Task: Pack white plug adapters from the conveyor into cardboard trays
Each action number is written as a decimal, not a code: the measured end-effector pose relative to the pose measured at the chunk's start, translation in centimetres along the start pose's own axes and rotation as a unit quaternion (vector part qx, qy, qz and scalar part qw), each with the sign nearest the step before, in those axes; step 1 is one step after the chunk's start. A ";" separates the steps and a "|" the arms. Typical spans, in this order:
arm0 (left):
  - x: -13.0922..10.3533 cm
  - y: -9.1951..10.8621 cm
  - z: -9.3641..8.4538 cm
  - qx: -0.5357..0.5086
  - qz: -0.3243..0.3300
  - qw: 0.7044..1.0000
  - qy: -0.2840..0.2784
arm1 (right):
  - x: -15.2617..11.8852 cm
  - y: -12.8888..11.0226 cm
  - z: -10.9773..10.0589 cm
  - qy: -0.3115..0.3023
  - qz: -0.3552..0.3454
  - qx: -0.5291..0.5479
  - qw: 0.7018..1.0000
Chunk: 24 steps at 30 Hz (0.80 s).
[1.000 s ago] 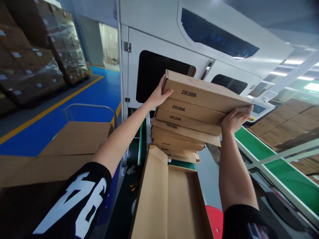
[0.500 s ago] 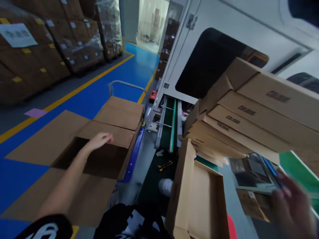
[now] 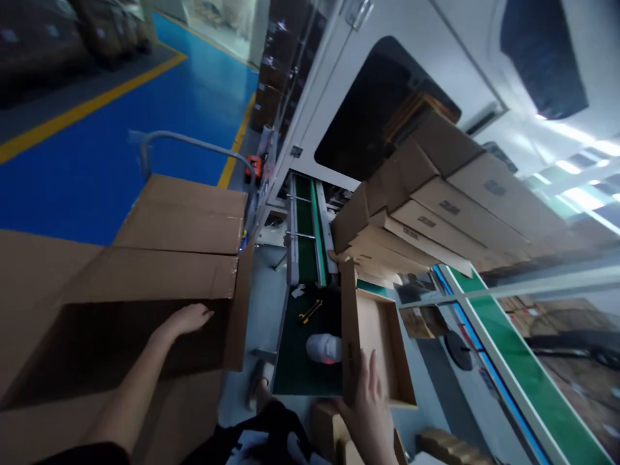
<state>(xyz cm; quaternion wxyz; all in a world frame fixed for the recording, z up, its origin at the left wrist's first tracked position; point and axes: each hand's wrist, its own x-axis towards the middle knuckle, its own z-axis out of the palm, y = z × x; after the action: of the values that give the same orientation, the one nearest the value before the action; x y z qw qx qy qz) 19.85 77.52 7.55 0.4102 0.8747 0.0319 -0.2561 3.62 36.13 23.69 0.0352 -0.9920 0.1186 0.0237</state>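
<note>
Over the mouth of a large open carton [image 3: 194,271], my left hand [image 3: 188,319] hangs with its fingers curled together, nothing visible in them. A shallow open cardboard box [image 3: 404,371] lies at the middle right, its inside bare. My right hand [image 3: 372,407] is at the near end of that box, fingers stretched and thumb apart; whether it touches the box's side wall I cannot tell. Left of the wall, a white rounded bundle [image 3: 323,348] rests on the dark green work surface [image 3: 305,378], near a small yellow-and-black tool [image 3: 310,311].
Folded cardboard boxes [image 3: 436,210] are stacked at the right, against a white machine [image 3: 334,84]. A narrow green conveyor [image 3: 305,239] comes out of the machine. Behind the carton stands a trolley handle [image 3: 194,143]. A longer green conveyor [image 3: 533,368] runs along the right.
My view has turned right and tilted. My right hand has come from the far right to the shallow box, its fingers now spread. My left hand stays over the large carton.
</note>
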 end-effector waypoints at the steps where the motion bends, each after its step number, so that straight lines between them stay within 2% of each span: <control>1: -0.2 0.5 0.3 0.012 0.018 1.000 -0.023 | -0.3 -0.1 0.3 -0.026 0.030 -0.015 0.999; 3: -1.6 2.0 0.9 0.020 0.050 0.998 -0.040 | -0.9 0.6 0.2 -0.052 0.097 -0.016 0.994; 5: -3.7 4.3 1.7 0.005 0.068 0.997 -0.024 | -1.2 2.8 -0.9 -0.044 0.151 0.017 0.987; 8: -7.2 9.1 3.6 -0.038 0.098 0.994 -0.040 | -1.6 8.8 -3.5 0.004 0.173 0.099 0.980; 10: -9.4 12.8 5.6 -0.074 0.131 0.983 -0.103 | -1.8 13.8 -5.0 0.048 0.175 0.163 0.970; 13: -12.7 18.1 10.7 -0.108 0.184 0.948 -0.236 | -1.9 21.8 -6.0 0.086 0.190 0.298 0.931; 16: -14.7 22.9 17.8 -0.148 0.230 0.891 -0.361 | -1.8 29.2 -5.0 0.108 0.220 0.415 0.876; 17: -14.6 24.7 20.2 -0.168 0.238 0.879 -0.377 | -1.7 31.4 -4.3 0.120 0.232 0.429 0.865; 19: -12.6 28.8 24.3 -0.203 0.245 0.881 -0.349 | -1.5 34.8 -2.4 0.150 0.254 0.435 0.851; 20: -10.7 31.3 25.7 -0.210 0.246 0.896 -0.305 | -1.5 36.0 -1.3 0.166 0.265 0.436 0.844; 22: -5.4 36.8 27.5 -0.186 0.247 0.932 -0.188 | -1.7 37.1 1.0 0.217 0.287 0.444 0.821; 24: 1.1 41.9 28.2 -0.138 0.227 0.964 -0.020 | -2.4 36.8 3.2 0.300 0.311 0.447 0.783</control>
<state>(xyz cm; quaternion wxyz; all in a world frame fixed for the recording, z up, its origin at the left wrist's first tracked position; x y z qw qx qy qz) 20.02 28.94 21.41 0.5745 0.7889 -0.1409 -0.1667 -7.59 1.30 18.26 0.4279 -0.7313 0.4227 -0.3215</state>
